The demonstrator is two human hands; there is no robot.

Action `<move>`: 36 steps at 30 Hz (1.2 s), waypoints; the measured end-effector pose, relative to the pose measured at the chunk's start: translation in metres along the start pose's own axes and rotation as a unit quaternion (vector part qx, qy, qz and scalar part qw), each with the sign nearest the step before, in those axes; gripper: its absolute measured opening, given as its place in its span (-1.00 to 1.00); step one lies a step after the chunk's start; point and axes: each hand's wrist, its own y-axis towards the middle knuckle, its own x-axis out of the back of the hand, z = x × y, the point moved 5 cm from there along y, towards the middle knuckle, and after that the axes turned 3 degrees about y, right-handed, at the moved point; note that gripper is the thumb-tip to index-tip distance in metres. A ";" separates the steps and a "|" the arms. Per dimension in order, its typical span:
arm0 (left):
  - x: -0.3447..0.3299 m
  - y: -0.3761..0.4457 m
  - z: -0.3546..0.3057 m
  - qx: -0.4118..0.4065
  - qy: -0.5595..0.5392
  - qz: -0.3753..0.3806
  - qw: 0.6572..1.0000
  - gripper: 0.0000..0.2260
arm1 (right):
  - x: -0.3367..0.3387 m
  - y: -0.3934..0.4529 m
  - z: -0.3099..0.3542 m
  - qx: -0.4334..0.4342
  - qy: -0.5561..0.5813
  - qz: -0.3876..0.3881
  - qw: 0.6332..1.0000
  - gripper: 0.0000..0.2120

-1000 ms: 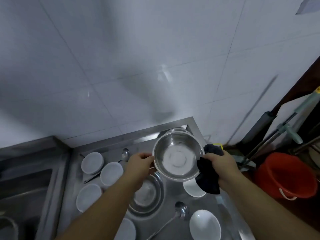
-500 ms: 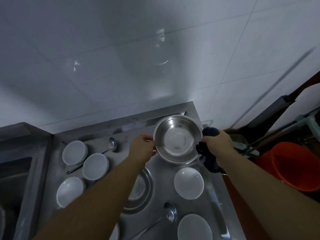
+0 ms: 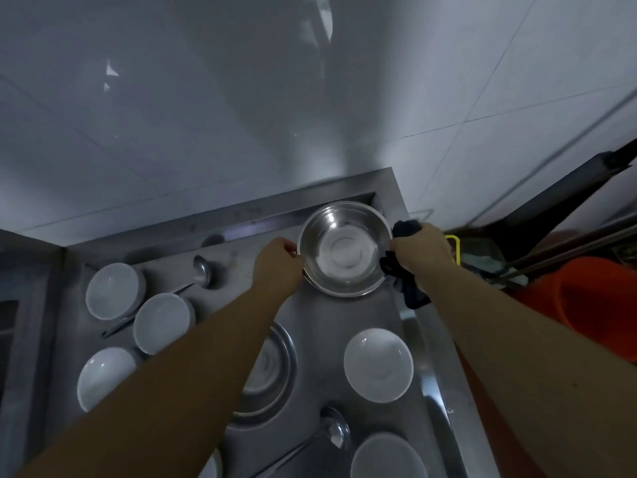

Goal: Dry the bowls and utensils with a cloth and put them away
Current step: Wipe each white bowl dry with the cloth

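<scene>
A steel bowl (image 3: pixel 344 248) sits low over the far right corner of the steel counter (image 3: pixel 320 315); whether it touches the surface I cannot tell. My left hand (image 3: pixel 277 267) grips its left rim. My right hand (image 3: pixel 418 251) holds a dark cloth (image 3: pixel 408 288) bunched against the bowl's right rim. Several white bowls stand on the counter, one (image 3: pixel 378 364) just below the steel bowl and three at the left (image 3: pixel 113 291). A second steel bowl (image 3: pixel 269 374) lies partly under my left forearm. A ladle (image 3: pixel 332 431) lies near the front, another (image 3: pixel 201 270) at the back left.
A tiled wall (image 3: pixel 241 115) rises right behind the counter. An orange bucket (image 3: pixel 593 298) and mop handles (image 3: pixel 565 250) stand on the floor to the right. A sink basin edge (image 3: pixel 10 326) shows at far left.
Both hands carried the steel bowl away from me toward the far right corner of the counter and lowered it. The grips on the rim and the cloth are unchanged.
</scene>
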 end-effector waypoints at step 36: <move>-0.103 -0.135 0.071 0.026 0.059 0.212 0.975 -0.69 | 0.033 -0.118 -0.102 0.027 0.056 0.014 0.998 -0.69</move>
